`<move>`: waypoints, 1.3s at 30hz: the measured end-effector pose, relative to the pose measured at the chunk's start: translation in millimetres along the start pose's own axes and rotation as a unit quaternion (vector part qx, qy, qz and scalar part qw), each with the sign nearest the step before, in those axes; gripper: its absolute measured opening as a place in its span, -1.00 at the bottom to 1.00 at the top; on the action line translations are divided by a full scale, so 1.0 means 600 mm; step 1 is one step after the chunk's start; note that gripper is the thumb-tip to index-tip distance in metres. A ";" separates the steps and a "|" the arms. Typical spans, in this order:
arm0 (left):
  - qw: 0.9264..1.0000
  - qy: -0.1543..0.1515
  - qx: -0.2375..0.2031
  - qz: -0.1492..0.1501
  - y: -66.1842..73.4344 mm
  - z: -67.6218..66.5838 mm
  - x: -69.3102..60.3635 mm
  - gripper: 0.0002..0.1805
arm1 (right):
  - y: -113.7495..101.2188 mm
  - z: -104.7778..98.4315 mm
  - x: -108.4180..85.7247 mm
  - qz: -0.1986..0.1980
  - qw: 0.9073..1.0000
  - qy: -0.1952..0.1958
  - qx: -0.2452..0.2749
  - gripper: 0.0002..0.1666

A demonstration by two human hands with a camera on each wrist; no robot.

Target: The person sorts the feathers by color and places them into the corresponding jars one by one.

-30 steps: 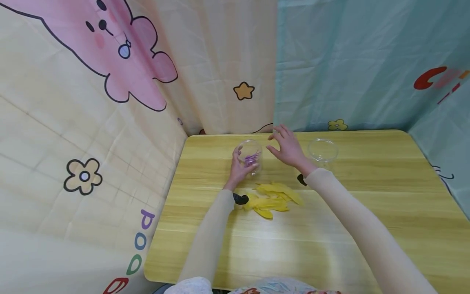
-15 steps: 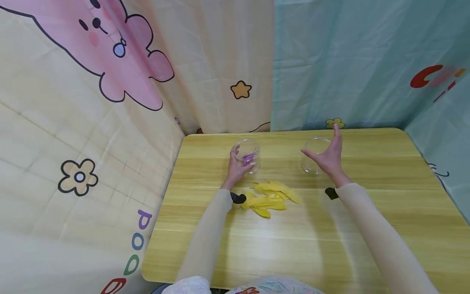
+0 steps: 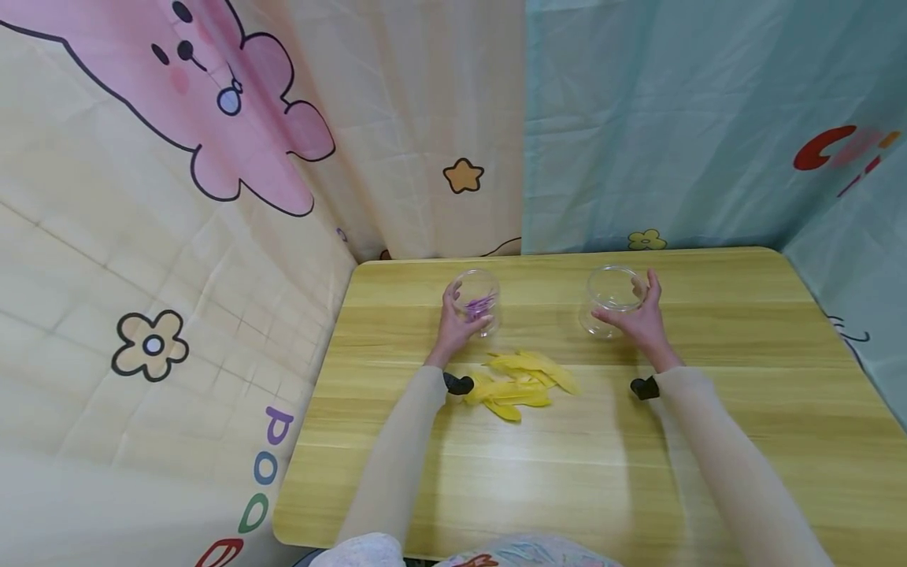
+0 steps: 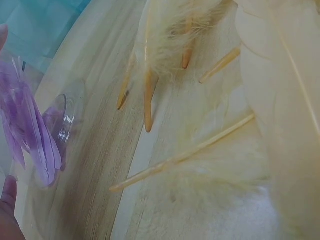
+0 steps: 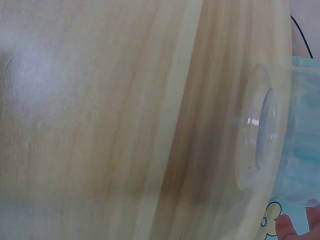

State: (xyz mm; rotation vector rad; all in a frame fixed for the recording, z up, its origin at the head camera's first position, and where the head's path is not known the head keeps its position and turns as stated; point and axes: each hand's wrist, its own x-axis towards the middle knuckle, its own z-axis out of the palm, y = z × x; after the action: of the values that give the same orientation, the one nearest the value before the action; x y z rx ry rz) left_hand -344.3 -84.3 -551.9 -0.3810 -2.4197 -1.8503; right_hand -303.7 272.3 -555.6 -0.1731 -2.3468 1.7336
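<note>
My left hand (image 3: 454,327) grips a clear plastic jar (image 3: 495,293) near the table's back left, thumb in front and fingers behind. Several purple feathers (image 4: 32,130) stand inside this jar. My right hand (image 3: 643,321) holds a second clear jar (image 3: 595,309) further right, with its thumb on the near side and its fingers on the right side. I see nothing inside that second jar. Between the forearms lies a loose pile of yellow feathers (image 3: 523,391), whose quills (image 4: 148,102) show close up in the left wrist view.
Both jars stand on a light wooden table (image 3: 538,465), close to its back edge. Printed curtains (image 3: 425,110) hang behind the table and at its sides. A black strap piece (image 3: 644,387) sticks out at each wrist.
My right hand has moved right, from beside the left jar to the second jar, and has closed its fingers round it. My left hand has stayed on its jar.
</note>
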 end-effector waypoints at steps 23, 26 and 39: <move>0.999 0.013 0.006 -0.035 -0.046 0.008 0.014 0.20 | 0.017 0.008 0.007 -0.012 1.000 0.008 -0.021 0.23; 0.999 -0.003 0.007 -0.041 -0.038 0.004 0.010 0.29 | 0.018 0.008 0.007 -0.008 1.000 0.006 -0.022 0.22; 0.971 0.208 -0.056 0.107 -0.015 -0.042 -0.043 -0.73 | 0.020 0.009 0.007 -0.017 1.000 0.006 -0.018 0.20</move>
State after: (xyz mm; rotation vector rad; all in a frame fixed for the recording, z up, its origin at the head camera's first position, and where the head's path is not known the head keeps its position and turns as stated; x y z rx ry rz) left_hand -323.9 -114.5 -558.9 -0.2209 -1.9271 -1.7666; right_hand -309.6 271.9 -567.9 -0.1482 -2.3589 1.6713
